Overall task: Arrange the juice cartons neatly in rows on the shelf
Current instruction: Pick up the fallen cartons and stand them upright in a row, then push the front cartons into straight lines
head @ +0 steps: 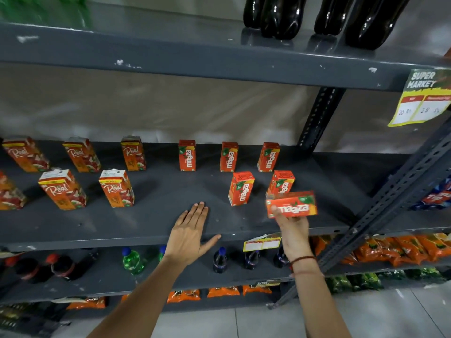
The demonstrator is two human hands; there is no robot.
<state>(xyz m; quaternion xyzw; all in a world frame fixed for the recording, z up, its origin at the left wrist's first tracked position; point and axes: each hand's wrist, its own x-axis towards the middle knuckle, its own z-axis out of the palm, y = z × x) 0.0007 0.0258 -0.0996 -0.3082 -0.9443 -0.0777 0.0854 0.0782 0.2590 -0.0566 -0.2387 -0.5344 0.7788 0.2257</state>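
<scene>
My right hand [292,230] holds an orange Maaza carton [291,204] sideways, just above the front of the grey shelf [158,215]. Three Maaza cartons [229,156] stand upright in a back row. Two more stand in front of them, one [241,188] in the middle and one [280,183] partly hidden behind the held carton. Several Real cartons [116,188] stand in two rows on the left. My left hand [191,231] rests flat and open on the shelf's front edge, holding nothing.
Dark bottles [275,15] stand on the shelf above. A price tag [421,101] hangs at the right. Small bottles [133,261] and orange packets [395,250] fill the lower shelves. A slanted steel upright [390,198] crosses at the right.
</scene>
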